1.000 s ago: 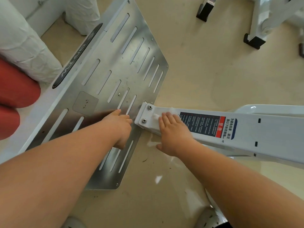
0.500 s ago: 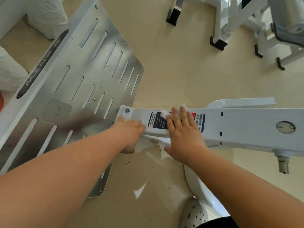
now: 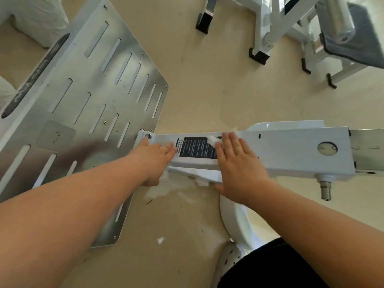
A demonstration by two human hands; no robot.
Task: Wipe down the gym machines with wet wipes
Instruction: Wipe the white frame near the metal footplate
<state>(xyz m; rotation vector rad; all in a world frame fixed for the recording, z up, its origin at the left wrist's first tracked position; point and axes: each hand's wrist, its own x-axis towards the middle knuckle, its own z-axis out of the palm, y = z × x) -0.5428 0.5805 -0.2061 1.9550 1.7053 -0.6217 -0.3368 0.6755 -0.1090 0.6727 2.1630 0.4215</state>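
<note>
Surroundings: slotted metal footplate at left, above the beige floor. A second white machine frame with a grey pad stands upper right, well apart.

White machine beam: runs crosswise, its bolted end at the footplate's edge. It has a black printed label on top and a pin hanging below near its right end.

Wet wipe: on the label, mostly under the right hand, with a white corner showing by the fingertips.

Right hand: flat, fingers straight and close together, pressing the wipe onto the beam.

Left hand: fingers straight, laid on the beam's bolted end.
</note>
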